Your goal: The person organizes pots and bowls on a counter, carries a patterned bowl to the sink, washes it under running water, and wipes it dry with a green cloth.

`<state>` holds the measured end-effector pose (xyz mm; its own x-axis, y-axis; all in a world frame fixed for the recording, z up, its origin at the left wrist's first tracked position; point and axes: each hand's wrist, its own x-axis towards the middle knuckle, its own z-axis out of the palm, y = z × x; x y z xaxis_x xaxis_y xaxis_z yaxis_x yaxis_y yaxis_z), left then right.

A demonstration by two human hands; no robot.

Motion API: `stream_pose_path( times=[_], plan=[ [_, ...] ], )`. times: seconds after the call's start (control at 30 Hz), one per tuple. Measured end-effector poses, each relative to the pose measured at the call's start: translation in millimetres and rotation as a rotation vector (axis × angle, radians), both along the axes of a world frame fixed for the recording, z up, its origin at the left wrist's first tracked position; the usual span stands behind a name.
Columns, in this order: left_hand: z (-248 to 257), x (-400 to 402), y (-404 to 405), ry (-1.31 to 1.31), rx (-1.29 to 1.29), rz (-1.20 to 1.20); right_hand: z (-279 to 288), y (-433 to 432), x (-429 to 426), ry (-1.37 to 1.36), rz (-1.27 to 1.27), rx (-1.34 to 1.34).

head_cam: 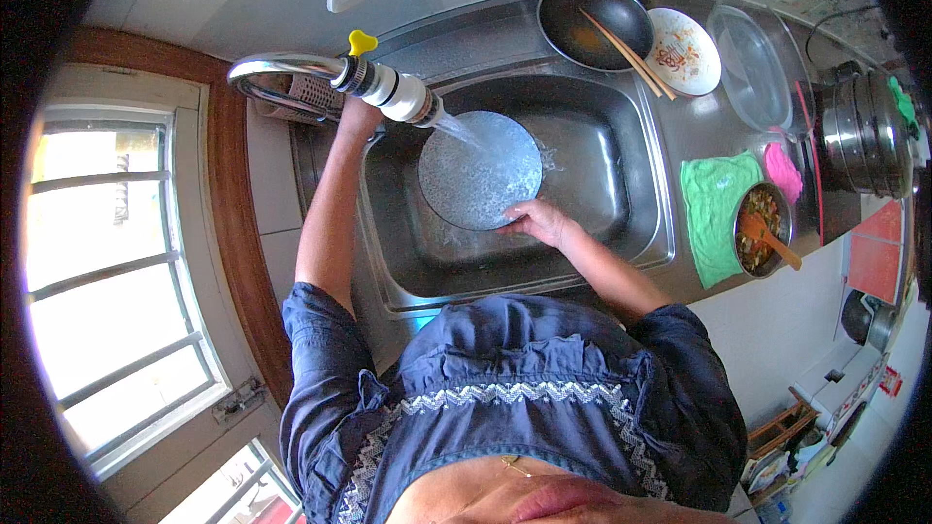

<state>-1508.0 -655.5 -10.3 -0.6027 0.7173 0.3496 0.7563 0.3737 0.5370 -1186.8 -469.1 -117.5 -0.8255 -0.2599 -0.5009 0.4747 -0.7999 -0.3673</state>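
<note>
Water runs from the white spray head (408,98) of a curved chrome faucet (280,65). It falls into a round, thin-rimmed pan or bowl (473,175), brimming with bubbly water over the stainless steel sink (582,255). My right hand (537,223) grips the near right rim of this vessel, fingers at the water's edge. Reaching up on the left, my left hand (362,118) is at the faucet's base, partly covered by the spray head. Its fingers are hidden, so I cannot tell what it touches. A yellow lever (362,42) sticks up from the faucet.
Behind the sink's right side stand a black wok (582,7), wooden chopsticks (626,51), a food-stained white bowl (688,51) and a clear plastic container (750,65). Further right lie a green cloth (710,211), a pink cloth (783,171) and a food pot (753,262) with a wooden spatula (772,240).
</note>
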Motion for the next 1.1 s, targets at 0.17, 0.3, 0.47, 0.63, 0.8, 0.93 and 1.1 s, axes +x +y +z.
stream_pose_path(
  times=[0.17,0.3,0.47,0.63,0.8,0.93,1.1],
  plan=[
    [4.3,-10.7,17.1,-0.644,0.037,0.322,32.8,15.0,5.6,-0.043,-0.033,0.117],
    [20.6,4.8,19.3,-0.514,0.185,0.336,22.4,24.7,16.8,-0.074,-0.028,0.175],
    [38.3,57.7,28.8,-0.493,0.314,0.416,46.5,36.8,28.7,-0.021,-0.075,0.268],
    [-20.9,146.3,17.9,-1.415,0.743,0.221,79.0,50.8,43.1,0.007,-0.083,0.345],
    [-84.7,201.9,42.2,-1.894,0.728,0.475,104.7,64.3,56.0,0.096,-0.078,0.540],
    [-108.0,216.0,69.8,-1.992,0.651,0.287,121.5,72.1,62.5,0.099,-0.100,0.667],
    [-135.5,221.9,86.0,-2.074,0.829,0.022,132.0,86.6,65.3,0.127,-0.096,0.847]
  ],
)
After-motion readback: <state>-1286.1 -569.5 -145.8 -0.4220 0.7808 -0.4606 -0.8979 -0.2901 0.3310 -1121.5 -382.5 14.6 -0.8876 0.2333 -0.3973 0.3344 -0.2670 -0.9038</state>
